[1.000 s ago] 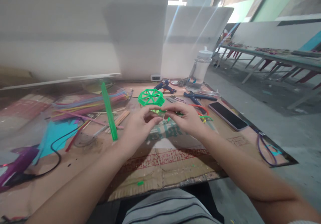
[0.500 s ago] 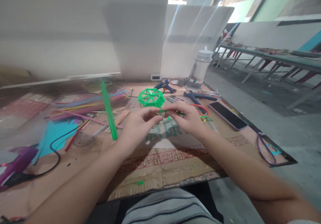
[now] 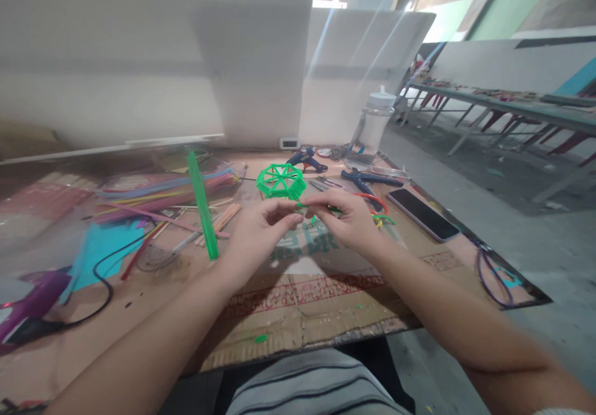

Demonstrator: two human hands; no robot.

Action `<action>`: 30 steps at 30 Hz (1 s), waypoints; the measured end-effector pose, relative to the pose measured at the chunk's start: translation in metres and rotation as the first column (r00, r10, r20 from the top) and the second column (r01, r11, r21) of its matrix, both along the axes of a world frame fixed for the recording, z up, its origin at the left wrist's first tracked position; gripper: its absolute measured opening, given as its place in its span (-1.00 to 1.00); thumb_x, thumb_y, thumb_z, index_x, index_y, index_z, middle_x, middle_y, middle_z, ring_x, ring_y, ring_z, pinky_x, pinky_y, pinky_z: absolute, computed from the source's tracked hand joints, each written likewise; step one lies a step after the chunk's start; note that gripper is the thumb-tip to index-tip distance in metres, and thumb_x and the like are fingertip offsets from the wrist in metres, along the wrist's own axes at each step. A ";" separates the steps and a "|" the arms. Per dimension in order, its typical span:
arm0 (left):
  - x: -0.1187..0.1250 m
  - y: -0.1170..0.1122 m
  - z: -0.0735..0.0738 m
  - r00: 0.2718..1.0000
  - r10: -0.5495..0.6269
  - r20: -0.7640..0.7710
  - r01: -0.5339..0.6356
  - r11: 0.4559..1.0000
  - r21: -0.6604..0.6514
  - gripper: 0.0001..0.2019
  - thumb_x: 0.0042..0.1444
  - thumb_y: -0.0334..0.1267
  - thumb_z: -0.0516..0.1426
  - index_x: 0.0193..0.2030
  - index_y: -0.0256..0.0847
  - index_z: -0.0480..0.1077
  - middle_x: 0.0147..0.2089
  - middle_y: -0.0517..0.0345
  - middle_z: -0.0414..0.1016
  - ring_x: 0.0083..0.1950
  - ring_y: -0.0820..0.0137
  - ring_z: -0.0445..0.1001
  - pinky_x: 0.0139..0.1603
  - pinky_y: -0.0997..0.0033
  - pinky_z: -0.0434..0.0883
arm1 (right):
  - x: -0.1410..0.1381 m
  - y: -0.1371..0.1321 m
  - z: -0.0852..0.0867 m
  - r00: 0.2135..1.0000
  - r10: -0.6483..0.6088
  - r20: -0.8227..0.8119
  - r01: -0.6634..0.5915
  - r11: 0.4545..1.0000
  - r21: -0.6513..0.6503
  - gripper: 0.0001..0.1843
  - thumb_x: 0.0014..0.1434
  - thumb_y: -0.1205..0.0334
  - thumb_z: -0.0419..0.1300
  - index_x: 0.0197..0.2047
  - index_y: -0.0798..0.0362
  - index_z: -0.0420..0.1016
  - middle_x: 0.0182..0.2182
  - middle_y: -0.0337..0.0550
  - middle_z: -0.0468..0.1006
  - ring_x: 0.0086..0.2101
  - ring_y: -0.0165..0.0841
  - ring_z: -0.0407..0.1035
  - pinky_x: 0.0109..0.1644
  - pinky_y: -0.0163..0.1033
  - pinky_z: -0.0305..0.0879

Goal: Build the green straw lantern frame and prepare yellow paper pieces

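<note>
Our right hand (image 3: 343, 219) is pinching a thin green strip (image 3: 302, 205) above the cardboard (image 3: 326, 316); our left hand (image 3: 263, 224) is curling at its tip, whether gripping we cannot tell. We are apparently working its end, next probably needing steadiness. Beyond, a green octagonal frame (image 3: 280, 180) is resting.

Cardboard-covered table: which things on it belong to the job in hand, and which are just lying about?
Probably the job:
small green piece between left hand and right hand
green octagonal spoked frame

Probably just lying about:
black-screened rectangular phone
clear plastic bottle with white lid
small white rectangular device
</note>
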State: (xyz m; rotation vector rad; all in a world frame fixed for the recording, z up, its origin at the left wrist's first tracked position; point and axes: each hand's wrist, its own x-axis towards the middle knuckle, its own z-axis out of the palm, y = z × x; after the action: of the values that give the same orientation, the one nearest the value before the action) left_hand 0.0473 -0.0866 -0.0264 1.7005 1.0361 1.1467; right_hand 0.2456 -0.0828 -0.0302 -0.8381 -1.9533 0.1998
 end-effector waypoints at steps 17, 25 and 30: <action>0.001 -0.001 0.001 1.000 -0.016 -0.016 0.018 0.997 0.074 -0.78 0.24 -0.12 0.17 -0.31 -0.22 0.51 -0.42 0.19 0.56 -0.37 0.43 0.51 -0.31 0.48 0.42 | -0.003 -0.002 -0.004 0.986 -0.067 0.153 0.038 0.983 0.182 -0.79 0.32 0.35 0.15 -0.13 0.01 0.64 -0.37 -0.15 0.68 -0.39 -0.33 0.45 -0.26 -0.22 0.29; -0.002 0.005 -0.003 0.998 0.059 -0.031 -0.056 0.995 0.088 -0.78 0.23 -0.12 0.18 -0.34 -0.22 0.49 -0.38 0.17 0.59 -0.35 0.40 0.52 -0.28 0.45 0.41 | -0.006 -0.003 0.004 0.996 -0.050 0.077 0.062 0.985 -0.163 -0.88 0.29 0.30 0.18 -0.23 0.04 0.56 -0.39 -0.19 0.64 -0.36 -0.35 0.48 -0.24 -0.25 0.30; -0.005 0.005 -0.002 0.996 0.082 -0.029 -0.080 0.993 0.082 -0.77 0.24 -0.11 0.19 -0.33 -0.21 0.49 -0.40 0.19 0.57 -0.35 0.42 0.51 -0.28 0.45 0.39 | -0.003 -0.001 0.010 1.000 0.014 0.004 -0.012 0.958 -0.287 -0.90 0.26 0.33 0.17 -0.28 0.06 0.52 -0.42 -0.24 0.58 -0.39 -0.41 0.43 -0.31 -0.31 0.25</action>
State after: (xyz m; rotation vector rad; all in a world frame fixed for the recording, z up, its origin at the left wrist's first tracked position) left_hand 0.0422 -0.0818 -0.0280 1.7591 1.1009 1.2313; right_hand 0.2429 -0.0841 -0.0207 -1.0134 -1.9626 0.4994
